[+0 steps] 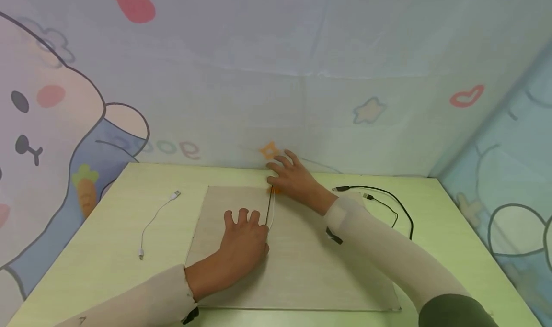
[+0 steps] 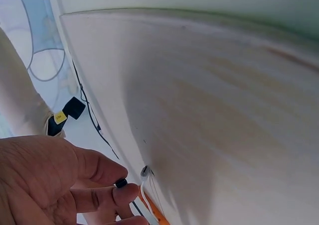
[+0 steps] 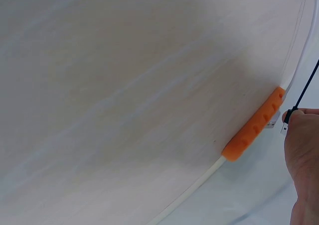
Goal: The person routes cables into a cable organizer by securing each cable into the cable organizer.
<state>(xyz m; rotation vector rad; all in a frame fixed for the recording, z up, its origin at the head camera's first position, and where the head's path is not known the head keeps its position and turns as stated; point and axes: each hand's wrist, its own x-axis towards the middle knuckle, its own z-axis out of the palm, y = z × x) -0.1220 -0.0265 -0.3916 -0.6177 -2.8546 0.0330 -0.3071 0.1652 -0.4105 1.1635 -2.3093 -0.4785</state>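
Observation:
A thin black USB cable point(image 1: 269, 209) runs taut between my two hands, above a pale board point(image 1: 332, 269) on the table. At the near end, my left hand point(image 1: 243, 248) pinches the small black connector point(image 2: 121, 183) between thumb and finger. My right hand point(image 1: 297, 181), over the board's far edge, pinches the black USB plug point(image 3: 291, 114), whose metal tip sticks out. Beside that plug, a notched orange cable holder point(image 3: 254, 125) sits on the edge. A white cable point(image 3: 310, 41) passes by the holder, its white USB plug point(image 3: 271, 121) behind it; its near connector point(image 2: 145, 172) lies on the board.
Left of the board lies a short white USB cable point(image 1: 148, 224). Right of it are a thick black cable point(image 1: 394, 197) and a thinner black USB cable point(image 1: 385, 205), partly hidden by my right sleeve. A printed cloth point(image 1: 241, 78) hangs behind the table.

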